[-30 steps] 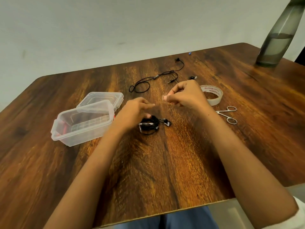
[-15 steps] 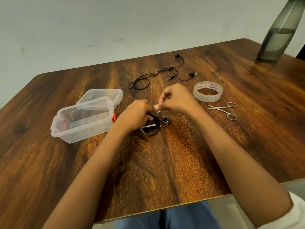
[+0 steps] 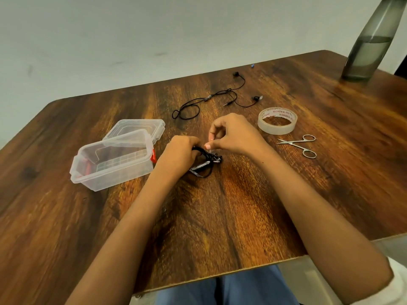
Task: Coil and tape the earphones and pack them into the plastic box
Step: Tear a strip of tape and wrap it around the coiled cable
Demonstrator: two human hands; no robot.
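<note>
Two hands point(image 3: 179, 154) on flat-lying coiled earphones point(image 3: 204, 165)

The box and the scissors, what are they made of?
The box looks like clear, slightly frosted plastic: you can see the table through its walls. The scissors look like shiny bare metal, silvery all over with bright glints; probably steel, though that's a guess.

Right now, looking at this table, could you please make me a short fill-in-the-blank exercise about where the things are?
1. The roll of tape lies on the table between the uncoiled earphones and the ____.
2. The lid lies behind the plastic box, so the box is ____.
3. The left hand holds down the ____ earphones on the table.
4. The right hand pinches a small piece of clear ____.

Missing words: scissors; open; coiled; tape
</note>
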